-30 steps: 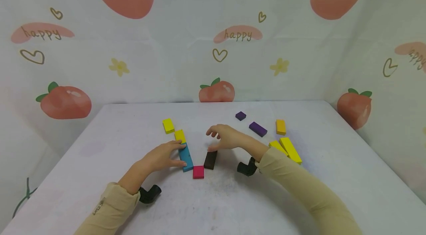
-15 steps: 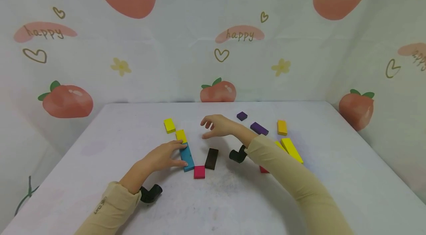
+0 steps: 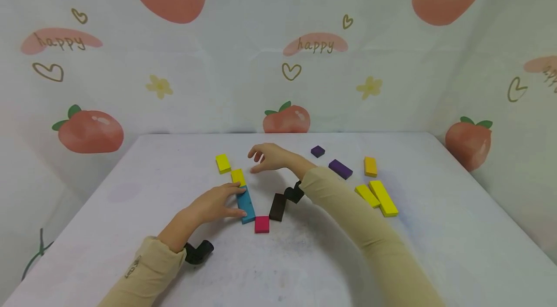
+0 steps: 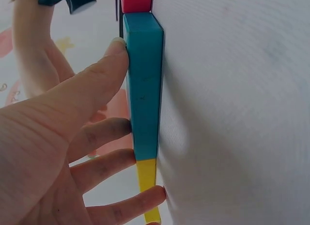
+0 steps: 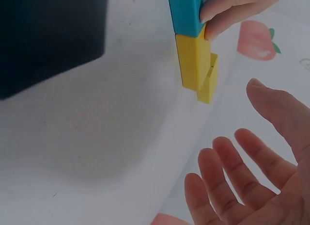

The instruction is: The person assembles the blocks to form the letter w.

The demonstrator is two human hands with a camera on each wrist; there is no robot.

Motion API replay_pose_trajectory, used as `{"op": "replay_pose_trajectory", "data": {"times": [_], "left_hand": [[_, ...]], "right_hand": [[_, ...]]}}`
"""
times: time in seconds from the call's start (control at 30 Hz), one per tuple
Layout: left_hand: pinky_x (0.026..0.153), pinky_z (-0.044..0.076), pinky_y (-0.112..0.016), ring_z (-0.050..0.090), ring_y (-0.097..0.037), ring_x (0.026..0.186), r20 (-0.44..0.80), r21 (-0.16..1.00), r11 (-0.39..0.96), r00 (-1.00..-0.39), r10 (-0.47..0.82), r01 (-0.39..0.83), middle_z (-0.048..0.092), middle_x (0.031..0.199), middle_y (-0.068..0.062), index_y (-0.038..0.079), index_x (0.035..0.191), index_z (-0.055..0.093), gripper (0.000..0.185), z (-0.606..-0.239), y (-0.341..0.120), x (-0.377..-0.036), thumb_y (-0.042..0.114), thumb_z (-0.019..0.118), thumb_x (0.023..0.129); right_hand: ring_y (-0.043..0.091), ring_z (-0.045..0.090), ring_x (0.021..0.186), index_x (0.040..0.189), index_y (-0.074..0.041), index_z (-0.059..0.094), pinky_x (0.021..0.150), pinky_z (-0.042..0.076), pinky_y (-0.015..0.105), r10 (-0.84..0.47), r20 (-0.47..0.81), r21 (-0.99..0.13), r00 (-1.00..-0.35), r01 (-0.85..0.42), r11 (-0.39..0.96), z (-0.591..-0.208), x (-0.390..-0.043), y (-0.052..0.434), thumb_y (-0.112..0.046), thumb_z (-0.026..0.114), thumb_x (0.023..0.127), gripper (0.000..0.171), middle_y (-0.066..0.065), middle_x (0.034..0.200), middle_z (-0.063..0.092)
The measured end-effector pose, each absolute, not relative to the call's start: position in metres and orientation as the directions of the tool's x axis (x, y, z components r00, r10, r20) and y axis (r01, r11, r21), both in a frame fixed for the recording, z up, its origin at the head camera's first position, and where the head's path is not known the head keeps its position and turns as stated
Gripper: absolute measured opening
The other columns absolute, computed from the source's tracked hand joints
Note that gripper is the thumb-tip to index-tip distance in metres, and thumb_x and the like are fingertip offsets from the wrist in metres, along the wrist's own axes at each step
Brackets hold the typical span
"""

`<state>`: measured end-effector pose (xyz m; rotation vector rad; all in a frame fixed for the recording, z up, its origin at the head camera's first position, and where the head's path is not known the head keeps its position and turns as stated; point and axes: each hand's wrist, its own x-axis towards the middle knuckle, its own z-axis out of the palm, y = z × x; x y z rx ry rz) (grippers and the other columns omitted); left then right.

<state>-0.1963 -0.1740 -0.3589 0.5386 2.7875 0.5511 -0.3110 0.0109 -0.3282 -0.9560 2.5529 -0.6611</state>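
My left hand [image 3: 211, 206] rests its spread fingertips and thumb on a long blue block [image 3: 247, 204] lying flat. In the left wrist view the thumb and fingers touch one face of the blue block [image 4: 144, 84], one finger reaching over the yellow block [image 4: 147, 174] at its end. At the blue block's near end is a pinkish-red square block [image 3: 262, 225], with a dark brown block [image 3: 277, 207] angling away from its corner. My right hand [image 3: 271, 157] hovers with nothing in it, fingers loosely bent, right of the short yellow block [image 3: 238, 177] and a separate yellow block [image 3: 223, 164].
Purple blocks [image 3: 340, 169], an orange block [image 3: 370, 166] and two yellow blocks [image 3: 383, 198] lie on the right of the white table [image 3: 174, 162]. Black elbow-shaped pieces [image 3: 199, 252] sit at both wrists. A printed cloth [image 3: 235, 89] hangs behind.
My right hand has left the dark brown block and moved left and away, toward the yellow blocks. A red block glimpsed beside the right sleeve is hidden now. The left hand stays put.
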Motion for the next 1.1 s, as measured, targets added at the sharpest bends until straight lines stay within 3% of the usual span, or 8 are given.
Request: {"op": "replay_pose_trajectory", "data": {"times": [0.43,0.67,1.1], "left_hand": [[0.105,0.039,-0.053,0.042,-0.038,0.130,-0.152,0.402,0.855,-0.897,0.415,0.328,0.045,0.142,-0.020,0.005,0.133,0.051,0.066,-0.359,-0.175,-0.197,0.039,0.071,0.080],[0.107,0.037,-0.052,0.041,-0.038,0.131,-0.144,0.395,0.851,-0.891,0.430,0.347,0.044,0.142,-0.021,0.004,0.132,0.051,0.065,-0.357,-0.174,-0.197,0.039,0.070,0.081],[0.105,0.039,-0.051,0.045,-0.038,0.128,-0.122,0.395,0.839,-0.884,0.452,0.375,0.048,0.138,-0.021,0.000,0.129,0.053,0.064,-0.357,-0.174,-0.197,0.037,0.072,0.080]], "right_hand": [[0.025,0.060,0.105,0.127,-0.006,0.052,0.091,0.052,0.030,-0.669,-0.114,-0.541,-0.735,-0.519,0.662,-0.334,-0.325,-0.027,-0.024,0.066,0.087,0.047,0.014,0.121,0.060],[0.025,0.053,0.116,0.131,-0.009,0.050,0.097,0.048,0.033,-0.662,-0.109,-0.525,-0.742,-0.523,0.672,-0.339,-0.328,-0.042,-0.022,0.066,0.087,0.049,0.013,0.126,0.058],[0.022,0.045,0.129,0.138,-0.016,0.043,0.108,0.040,0.034,-0.597,-0.197,-0.467,-0.778,-0.461,0.755,-0.347,-0.328,-0.064,-0.025,0.065,0.088,0.056,0.008,0.140,0.048]]}}
